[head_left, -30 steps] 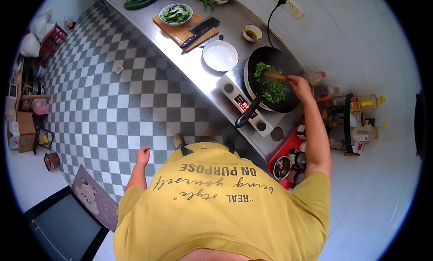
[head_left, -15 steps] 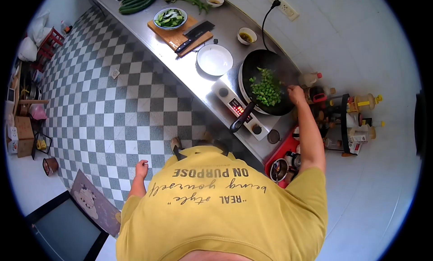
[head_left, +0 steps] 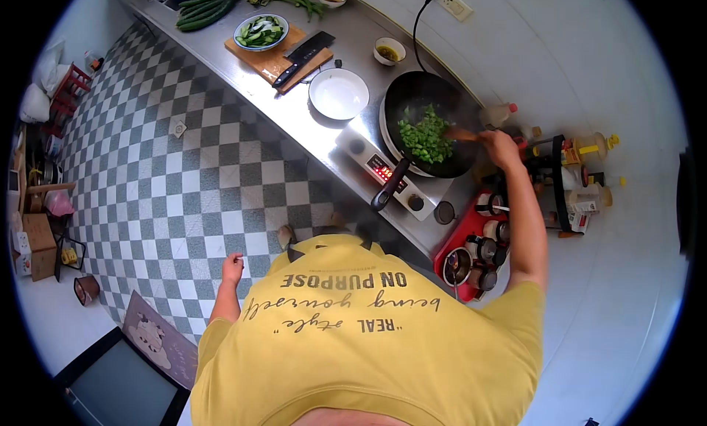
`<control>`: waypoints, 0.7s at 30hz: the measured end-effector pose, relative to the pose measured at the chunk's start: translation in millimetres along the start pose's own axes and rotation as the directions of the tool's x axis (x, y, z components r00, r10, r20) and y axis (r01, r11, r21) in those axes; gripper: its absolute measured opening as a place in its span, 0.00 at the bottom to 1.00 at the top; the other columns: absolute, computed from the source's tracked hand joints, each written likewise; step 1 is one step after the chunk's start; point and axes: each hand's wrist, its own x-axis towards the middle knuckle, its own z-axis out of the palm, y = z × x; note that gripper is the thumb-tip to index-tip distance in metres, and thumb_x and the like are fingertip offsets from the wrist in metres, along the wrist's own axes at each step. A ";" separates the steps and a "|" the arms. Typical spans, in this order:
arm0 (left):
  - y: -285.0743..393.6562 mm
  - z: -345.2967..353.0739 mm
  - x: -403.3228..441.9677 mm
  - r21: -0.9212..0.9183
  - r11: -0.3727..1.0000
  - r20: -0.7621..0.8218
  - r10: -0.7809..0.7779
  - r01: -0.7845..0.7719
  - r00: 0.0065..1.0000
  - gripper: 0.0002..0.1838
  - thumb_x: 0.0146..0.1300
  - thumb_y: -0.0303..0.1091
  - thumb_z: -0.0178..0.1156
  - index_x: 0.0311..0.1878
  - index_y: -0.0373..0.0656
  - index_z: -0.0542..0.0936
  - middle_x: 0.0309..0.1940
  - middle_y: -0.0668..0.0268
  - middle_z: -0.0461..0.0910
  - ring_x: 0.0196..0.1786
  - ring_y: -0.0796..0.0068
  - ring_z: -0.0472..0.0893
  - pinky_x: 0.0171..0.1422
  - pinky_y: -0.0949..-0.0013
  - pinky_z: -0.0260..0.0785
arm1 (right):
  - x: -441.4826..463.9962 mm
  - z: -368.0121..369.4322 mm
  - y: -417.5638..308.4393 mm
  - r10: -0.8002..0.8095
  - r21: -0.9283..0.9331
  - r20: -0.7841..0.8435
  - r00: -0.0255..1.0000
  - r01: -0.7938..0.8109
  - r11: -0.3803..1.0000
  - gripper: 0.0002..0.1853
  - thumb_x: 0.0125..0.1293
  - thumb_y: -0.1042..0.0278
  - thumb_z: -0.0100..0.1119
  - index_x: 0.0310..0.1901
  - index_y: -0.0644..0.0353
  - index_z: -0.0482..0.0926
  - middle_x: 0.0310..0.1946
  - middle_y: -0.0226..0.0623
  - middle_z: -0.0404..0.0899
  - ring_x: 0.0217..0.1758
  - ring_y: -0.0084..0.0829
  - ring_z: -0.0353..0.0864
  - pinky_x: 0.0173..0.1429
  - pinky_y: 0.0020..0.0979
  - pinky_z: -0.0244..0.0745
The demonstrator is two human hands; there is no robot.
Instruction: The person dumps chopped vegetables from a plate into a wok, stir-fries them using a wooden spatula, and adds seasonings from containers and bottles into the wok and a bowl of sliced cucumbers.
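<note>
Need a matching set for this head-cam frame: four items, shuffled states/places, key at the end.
Column 1
1. wooden spatula
2. chopped greens
3. cleaver
4. left hand

Column 2
A. lying on the cutting board
B. beside the yellow shirt, away from the counter
C. gripped in the right hand
D. heaped inside the black pan

Pairs: 1-C, 2-D, 3-A, 4-B
</note>
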 end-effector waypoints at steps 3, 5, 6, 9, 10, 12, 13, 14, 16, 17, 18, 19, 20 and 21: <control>-5.6 0.7 -6.4 0.068 0.997 0.012 -0.029 0.028 1.000 0.11 0.55 0.27 0.53 0.41 0.42 0.79 0.24 0.62 0.78 0.26 0.74 0.77 0.34 0.70 0.70 | -15.7 -7.5 3.9 0.061 -0.101 0.148 0.987 -0.046 0.994 0.12 0.59 0.60 0.54 0.42 0.50 0.80 0.40 0.44 0.78 0.47 0.45 0.76 0.49 0.41 0.71; -9.4 -1.9 -8.6 0.110 0.993 0.024 -0.038 0.035 0.999 0.11 0.54 0.27 0.52 0.41 0.41 0.79 0.24 0.61 0.79 0.27 0.73 0.78 0.34 0.69 0.71 | -12.4 18.7 9.6 0.004 0.039 0.138 0.990 -0.010 0.999 0.12 0.59 0.61 0.54 0.42 0.51 0.80 0.40 0.45 0.78 0.47 0.46 0.76 0.49 0.41 0.71; -11.8 -3.2 -7.1 0.122 0.992 0.034 -0.036 0.032 0.999 0.11 0.54 0.27 0.52 0.41 0.41 0.79 0.25 0.60 0.79 0.27 0.73 0.78 0.35 0.69 0.71 | 4.4 60.6 22.8 -0.056 0.178 0.046 0.997 0.047 0.983 0.12 0.59 0.61 0.54 0.43 0.50 0.80 0.41 0.45 0.78 0.47 0.45 0.76 0.49 0.41 0.71; -21.2 -7.0 9.7 0.113 0.993 0.019 0.014 -0.016 1.000 0.11 0.54 0.27 0.52 0.40 0.41 0.79 0.25 0.60 0.79 0.29 0.71 0.79 0.36 0.68 0.71 | 11.8 36.8 -18.8 -0.038 0.230 -0.107 0.994 0.062 0.971 0.12 0.59 0.63 0.54 0.44 0.51 0.80 0.40 0.45 0.79 0.47 0.46 0.76 0.48 0.41 0.71; -22.6 -10.7 14.8 0.112 0.993 0.010 0.038 -0.039 0.999 0.11 0.54 0.27 0.52 0.40 0.41 0.79 0.25 0.60 0.79 0.29 0.71 0.79 0.36 0.68 0.71 | 8.5 23.4 -46.8 0.000 0.197 -0.131 0.991 0.026 0.980 0.13 0.58 0.64 0.54 0.45 0.52 0.79 0.39 0.44 0.79 0.46 0.47 0.76 0.48 0.40 0.71; -16.9 -17.4 24.1 0.104 0.992 0.004 0.071 -0.071 0.997 0.11 0.54 0.27 0.52 0.40 0.40 0.79 0.25 0.60 0.79 0.30 0.71 0.78 0.37 0.68 0.71 | 22.9 28.1 -75.8 0.068 0.224 -0.156 0.985 -0.031 0.974 0.13 0.57 0.67 0.56 0.45 0.54 0.79 0.38 0.45 0.79 0.45 0.47 0.77 0.48 0.40 0.71; -13.0 -18.7 28.6 0.095 0.992 -0.001 0.089 -0.088 0.996 0.11 0.54 0.27 0.53 0.41 0.40 0.79 0.25 0.60 0.79 0.30 0.71 0.78 0.37 0.69 0.71 | 27.9 27.8 -81.0 0.099 0.234 -0.171 0.980 -0.057 0.970 0.14 0.56 0.68 0.56 0.45 0.55 0.79 0.37 0.45 0.79 0.45 0.47 0.77 0.48 0.39 0.71; -6.7 -18.8 28.9 0.070 0.994 0.004 0.087 -0.087 0.996 0.11 0.55 0.27 0.52 0.41 0.40 0.78 0.25 0.61 0.79 0.30 0.71 0.78 0.37 0.69 0.71 | 29.6 37.0 -79.1 0.094 0.242 -0.135 0.986 -0.059 0.969 0.14 0.56 0.69 0.57 0.45 0.55 0.79 0.37 0.45 0.79 0.44 0.47 0.77 0.47 0.39 0.71; 7.5 -19.3 24.9 0.017 0.996 0.014 0.085 -0.085 0.996 0.11 0.55 0.27 0.52 0.41 0.40 0.78 0.25 0.61 0.78 0.30 0.72 0.78 0.37 0.69 0.71 | 34.9 59.8 -74.6 0.081 0.255 -0.064 0.995 -0.062 0.965 0.13 0.55 0.69 0.57 0.44 0.56 0.79 0.37 0.46 0.79 0.44 0.47 0.77 0.47 0.39 0.72; 10.2 -20.1 22.6 0.014 0.997 0.013 0.082 -0.082 0.997 0.11 0.55 0.26 0.52 0.42 0.40 0.78 0.24 0.62 0.78 0.30 0.72 0.77 0.37 0.69 0.71 | 32.5 56.0 -65.3 0.042 0.214 -0.052 0.998 -0.030 0.976 0.13 0.55 0.68 0.57 0.43 0.54 0.80 0.38 0.44 0.79 0.44 0.47 0.77 0.47 0.40 0.72; 8.9 -19.5 18.7 0.010 0.997 0.012 0.076 -0.077 0.997 0.11 0.55 0.26 0.52 0.42 0.40 0.78 0.24 0.62 0.78 0.29 0.72 0.77 0.37 0.69 0.71 | 24.9 46.6 -51.0 0.002 0.171 -0.038 0.999 0.004 0.985 0.12 0.55 0.66 0.56 0.43 0.51 0.81 0.38 0.43 0.80 0.44 0.46 0.77 0.46 0.41 0.72; 6.6 -19.5 13.7 0.006 0.998 0.013 0.070 -0.070 0.997 0.11 0.55 0.26 0.52 0.42 0.40 0.78 0.24 0.62 0.78 0.29 0.72 0.77 0.37 0.69 0.71 | 17.0 37.7 -38.2 -0.036 0.129 -0.020 0.999 0.039 0.991 0.12 0.55 0.65 0.56 0.42 0.49 0.81 0.38 0.42 0.80 0.44 0.46 0.78 0.46 0.41 0.72; 4.6 -21.6 6.9 0.028 0.997 0.024 0.067 -0.068 0.997 0.11 0.55 0.25 0.52 0.42 0.39 0.78 0.23 0.63 0.77 0.27 0.73 0.77 0.35 0.69 0.71 | 4.1 15.9 -35.3 -0.034 0.125 0.013 0.999 0.032 0.992 0.12 0.55 0.65 0.56 0.41 0.50 0.82 0.37 0.41 0.80 0.43 0.45 0.78 0.46 0.40 0.73; 1.1 -25.7 0.3 0.051 0.997 0.029 0.064 -0.065 0.998 0.11 0.55 0.25 0.52 0.42 0.39 0.78 0.23 0.62 0.77 0.26 0.73 0.77 0.34 0.69 0.71 | -8.3 -1.5 -31.3 -0.031 0.121 0.047 0.998 0.025 0.992 0.11 0.54 0.65 0.56 0.40 0.50 0.82 0.37 0.41 0.80 0.42 0.44 0.79 0.46 0.39 0.73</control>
